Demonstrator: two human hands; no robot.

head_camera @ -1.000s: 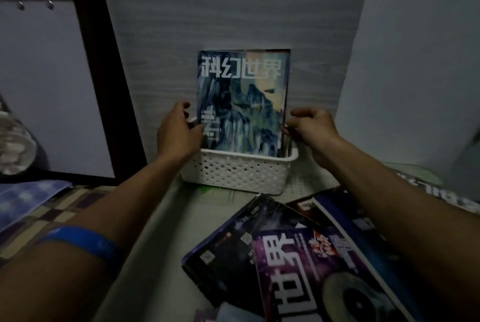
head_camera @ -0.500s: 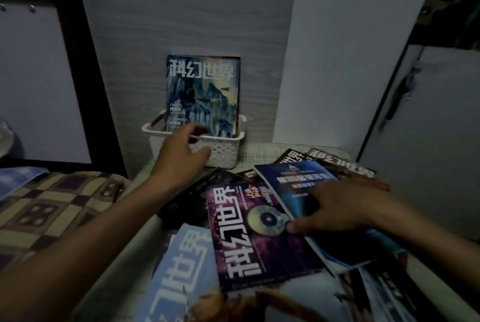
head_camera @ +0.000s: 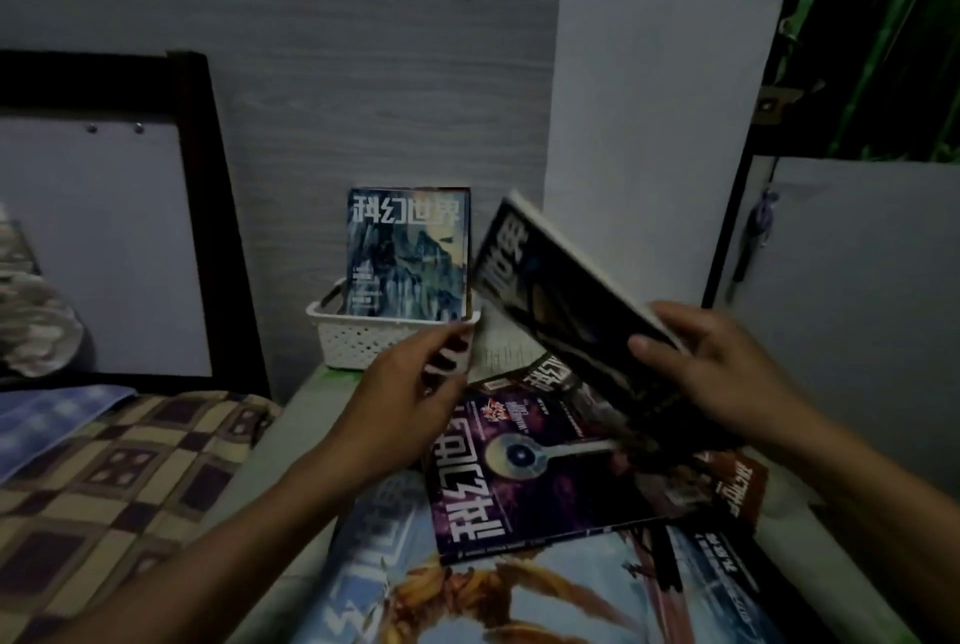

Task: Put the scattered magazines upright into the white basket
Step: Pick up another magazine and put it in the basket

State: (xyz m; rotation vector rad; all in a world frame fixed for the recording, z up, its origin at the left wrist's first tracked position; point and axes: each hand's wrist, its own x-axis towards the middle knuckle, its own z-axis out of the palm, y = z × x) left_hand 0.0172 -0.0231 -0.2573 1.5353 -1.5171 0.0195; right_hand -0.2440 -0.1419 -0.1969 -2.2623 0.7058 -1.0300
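The white basket (head_camera: 363,339) stands against the grey wood panel, with a blue mountain-cover magazine (head_camera: 408,254) upright in it. My right hand (head_camera: 711,365) grips a dark magazine (head_camera: 561,290) by its lower edge and holds it tilted in the air, just right of the basket. My left hand (head_camera: 410,389) hovers in front of the basket with fingers apart, holding nothing. Below lie scattered magazines: a purple-cover magazine (head_camera: 524,477), a pale blue-and-orange magazine (head_camera: 467,596), a red-edged magazine (head_camera: 737,487) and others partly hidden under the pile.
A bed with a checked brown blanket (head_camera: 119,477) lies to the left, and its dark frame (head_camera: 218,207) rises beside the basket. A white wall (head_camera: 649,124) stands close behind on the right, and a pale cabinet door (head_camera: 852,280) sits further right.
My right hand has picked a dark magazine off the pile and lifted it toward the basket. My left hand has drawn back from the basket rim. The view has pulled back and up.
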